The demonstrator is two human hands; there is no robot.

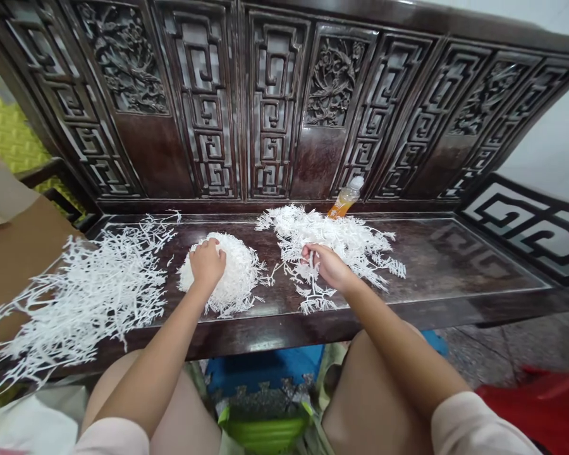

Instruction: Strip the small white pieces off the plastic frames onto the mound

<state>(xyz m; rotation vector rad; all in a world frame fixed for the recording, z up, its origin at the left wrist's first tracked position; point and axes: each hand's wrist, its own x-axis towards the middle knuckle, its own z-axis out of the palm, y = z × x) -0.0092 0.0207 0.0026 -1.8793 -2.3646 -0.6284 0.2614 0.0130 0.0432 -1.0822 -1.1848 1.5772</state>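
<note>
Head view: pinching a white branched sprig in the right hand, with fingers clasped around its stem above the near side of a tufted heap, and with its long axis running roughly toward the front edge of the surface. Resting the left hand with curled fingers on a white mound, cannot tell whether gripping anything, beside long white branches slanting toward the left front corner. Can see near the back edge an orange-filled bottle, with white markings too small to read.
</note>
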